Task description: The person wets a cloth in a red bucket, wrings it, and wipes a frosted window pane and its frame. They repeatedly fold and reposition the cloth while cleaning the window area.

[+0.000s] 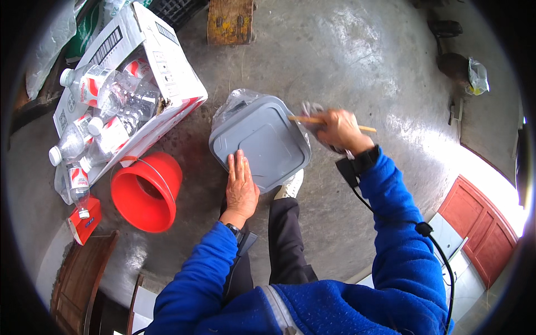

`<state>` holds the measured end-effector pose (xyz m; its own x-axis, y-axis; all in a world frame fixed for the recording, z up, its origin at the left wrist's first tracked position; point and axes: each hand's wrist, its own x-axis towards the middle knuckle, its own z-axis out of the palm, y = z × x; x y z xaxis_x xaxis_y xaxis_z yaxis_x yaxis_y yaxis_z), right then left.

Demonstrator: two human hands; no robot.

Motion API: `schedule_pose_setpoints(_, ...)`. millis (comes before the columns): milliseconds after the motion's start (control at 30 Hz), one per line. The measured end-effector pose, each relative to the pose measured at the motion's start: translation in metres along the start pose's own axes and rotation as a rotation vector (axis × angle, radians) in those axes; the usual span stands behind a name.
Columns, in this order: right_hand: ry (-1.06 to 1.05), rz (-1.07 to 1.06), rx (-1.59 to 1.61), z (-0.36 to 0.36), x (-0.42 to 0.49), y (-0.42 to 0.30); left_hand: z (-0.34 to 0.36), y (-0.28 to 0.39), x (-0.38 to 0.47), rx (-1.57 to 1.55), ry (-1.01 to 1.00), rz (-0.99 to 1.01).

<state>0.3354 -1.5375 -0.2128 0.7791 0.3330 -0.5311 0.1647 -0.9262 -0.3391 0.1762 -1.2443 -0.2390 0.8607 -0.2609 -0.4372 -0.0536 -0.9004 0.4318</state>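
A grey plastic lid (272, 142) lies in front of me over a container, whose sides are mostly hidden; clear plastic film (234, 104) sticks out around its edge. My left hand (243, 188) rests with its fingers together and straight on the lid's near left part. Over the right side, my right hand (341, 130) grips a thin wooden stick (366, 128), with one end at the lid's right edge. A crumpled greyish cloth or bag (312, 109), blurred, is at the same hand; how it is held cannot be told.
At the left, a white cardboard box (176, 79) holds several empty plastic bottles (100, 88). A red bucket (144, 192) and a small red carton (86, 220) are near it. A wooden stool (230, 23) stands beyond the lid. My shoe (291, 184) is close to the lid's near edge.
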Motion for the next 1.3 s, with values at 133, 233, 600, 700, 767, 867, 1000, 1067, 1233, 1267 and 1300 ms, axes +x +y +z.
schedule_pose_setpoints(133, 0.167, -0.161, 0.042, 0.008, 0.049, -0.027, 0.002, -0.001, -0.001, -0.015, -0.003, -0.013)
schedule_pose_setpoints(233, -0.007, -0.041, 0.028, 0.016, 0.026, -0.032, 0.007, -0.002, -0.003, -0.033, 0.039, -0.015)
schedule_pose_setpoints(600, 0.213, -0.208, 0.090, 0.055, 0.068, -0.145, 0.008, -0.007, -0.005, -0.089, 0.029, -0.028)
schedule_pose_setpoints(700, 0.187, 0.134, -0.074, 0.012, 0.067, -0.078, 0.006, -0.008, -0.008, -0.120, 0.035, -0.014)
schedule_pose_setpoints(767, 0.235, 0.039, -0.250, -0.017, 0.076, -0.049, 0.007, -0.008, -0.009, -0.089, 0.056, -0.006)
schedule_pose_setpoints(867, 0.228, -0.383, -0.039, -0.025, 0.111, -0.068, 0.009, -0.008, -0.009, -0.045, 0.053, -0.016)
schedule_pose_setpoints(1000, -0.056, -0.750, -0.301, 0.021, 0.156, -0.138, 0.014, -0.011, -0.007, -0.064, 0.136, 0.007)
schedule_pose_setpoints(1067, -0.089, -0.741, -0.412, 0.031, 0.163, -0.138, 0.017, -0.012, -0.007, -0.093, 0.093, -0.027)
schedule_pose_setpoints(1233, -0.051, -0.590, -0.341, 0.002, 0.138, -0.073, 0.020, -0.010, -0.008, -0.115, 0.091, -0.057)
schedule_pose_setpoints(1267, -0.081, -0.496, -0.357, -0.002, 0.124, -0.062, 0.020, -0.009, -0.008, -0.095, 0.075, -0.047)
schedule_pose_setpoints(1300, -0.053, -0.449, -0.329, -0.002, 0.107, -0.054, 0.020, -0.007, -0.009, -0.069, 0.066, -0.037)
